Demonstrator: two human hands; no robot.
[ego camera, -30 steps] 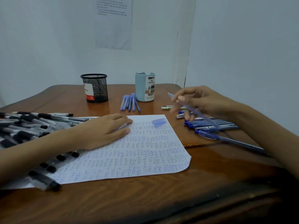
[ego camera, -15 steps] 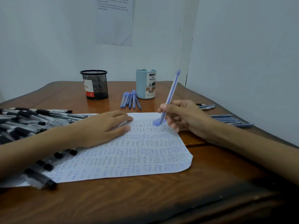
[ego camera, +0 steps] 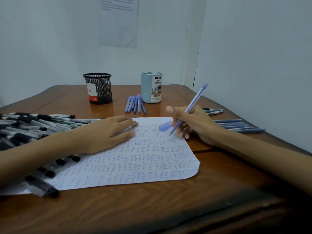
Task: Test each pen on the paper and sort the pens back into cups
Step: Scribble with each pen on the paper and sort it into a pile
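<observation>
The pen (ego camera: 192,105) stands tilted, tip on the paper's (ego camera: 135,157) upper right part, pinched in the right hand's (ego camera: 194,125) curled fingers. Its cap (ego camera: 165,126) lies just beside the tip. The left hand (ego camera: 108,134) rests flat on the paper, fingers straight. Black pens (ego camera: 33,125) lie heaped at left, blue pens (ego camera: 236,125) at right. Behind stand a mesh cup (ego camera: 98,88) and a blue cup (ego camera: 151,87).
</observation>
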